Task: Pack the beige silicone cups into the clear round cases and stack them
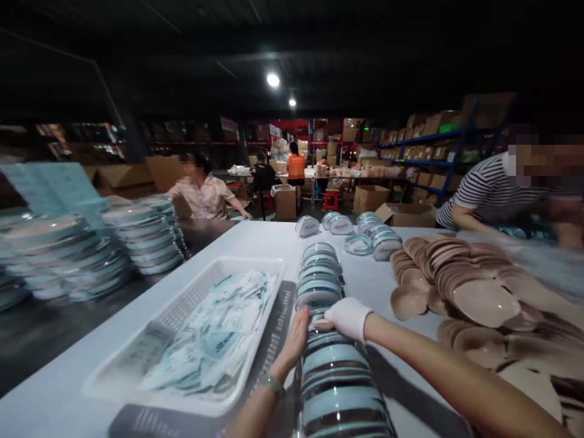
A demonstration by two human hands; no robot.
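A long row of light-blue rounded cases (337, 365) in shiny clear wrapping runs away from me along the table. My bare left hand (296, 334), with a bracelet at the wrist, lies along the left side of the row, fingers stretched out. In a white glove, my right hand (349, 317) reaches in from the right, its fingers closed on a small beige-pink pad (322, 325) at a gap in the row. Most of that pad is hidden among the cases. To the right, beige rounded pads (483, 298) are heaped in stacks.
A white plastic basket (278, 267) of printed light-blue packets stands at left. Stacked light-blue cases (143, 237) rise beyond the table's left edge. More wrapped cases (341, 225) lie at the far end. One co-worker (488, 188) bends over at right; another (205, 194) is at left.
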